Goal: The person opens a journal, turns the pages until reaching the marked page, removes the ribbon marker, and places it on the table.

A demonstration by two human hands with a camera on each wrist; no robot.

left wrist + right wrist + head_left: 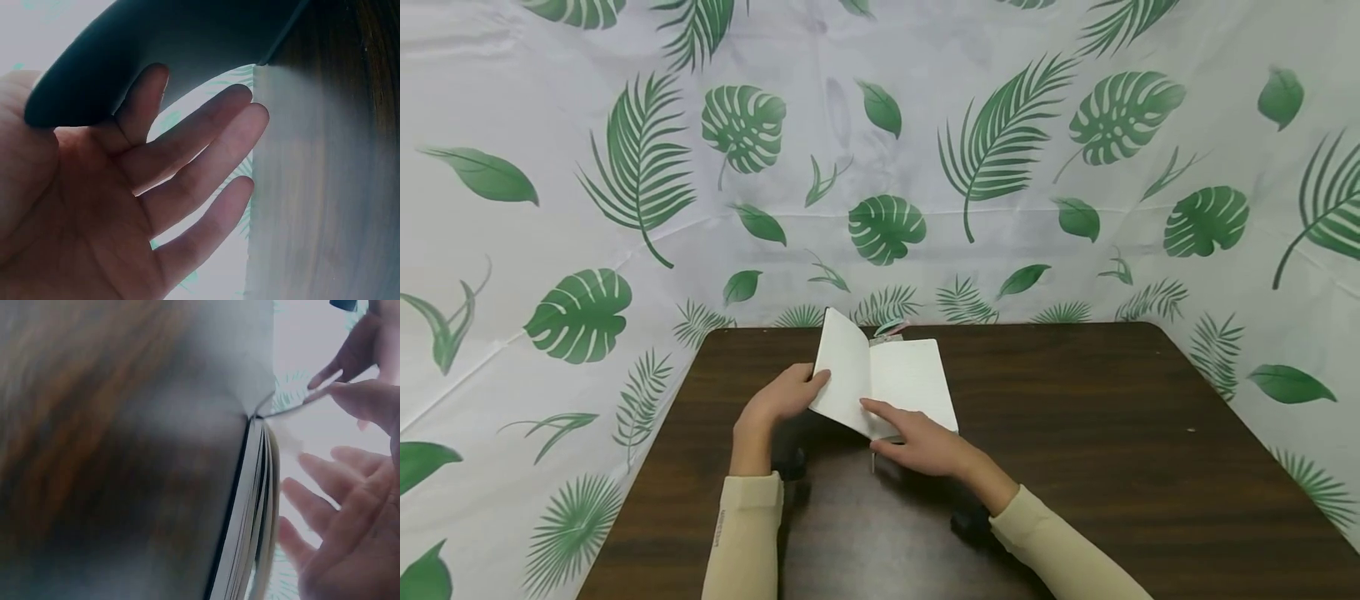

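Observation:
A notebook (916, 379) with blank white pages and a dark cover lies open at the middle of the table, its left side raised at a slant. My left hand (782, 396) holds that raised left side by its outer edge, thumb on the page. In the left wrist view the dark cover (187, 37) runs between thumb and index finger, and the other fingers spread loosely. My right hand (925, 442) reaches over the lower part of the right page, index finger extended to the centre fold. In the right wrist view its fingers (331, 519) are relaxed beside the page edges.
Behind the notebook, small green and pink items (891, 327) stick up at its top edge, partly hidden. A thin ribbon (873, 462) hangs from the lower spine. The dark wooden table (1075, 400) ends against a white leaf-patterned cloth (880, 167) at the back and sides.

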